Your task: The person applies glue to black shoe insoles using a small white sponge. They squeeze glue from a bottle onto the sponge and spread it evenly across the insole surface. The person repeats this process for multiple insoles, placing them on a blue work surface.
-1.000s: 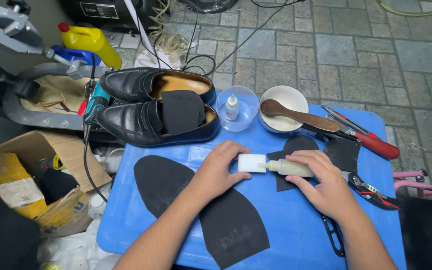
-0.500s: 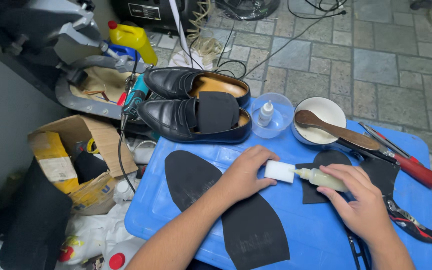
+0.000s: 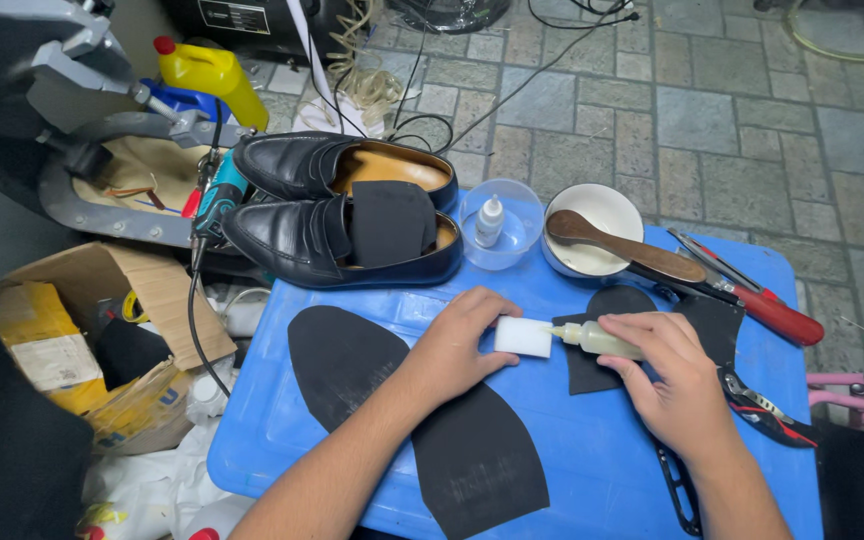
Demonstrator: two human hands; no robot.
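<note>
My left hand (image 3: 457, 340) pinches a small white sponge block (image 3: 523, 337) above the blue plastic lid (image 3: 602, 460). My right hand (image 3: 667, 375) grips a small squeeze bottle (image 3: 592, 339) of yellowish liquid, its nozzle touching the block's right side. Two black rubber soles lie on the lid, one (image 3: 342, 365) under my left wrist and one (image 3: 477, 460) nearer me. A smaller black rubber piece (image 3: 592, 370) lies beneath the bottle.
Two black loafers (image 3: 342, 235) stand at the lid's far edge, one with a black pad in it. Beside them are a clear dish with a dropper bottle (image 3: 490, 222), a white bowl (image 3: 592, 215) with a wooden spoon, red-handled pliers (image 3: 752, 300), and a cardboard box (image 3: 82, 330) at left.
The view has shifted slightly; my hands stay together at the lid's middle, the bottle nozzle still against the white block.
</note>
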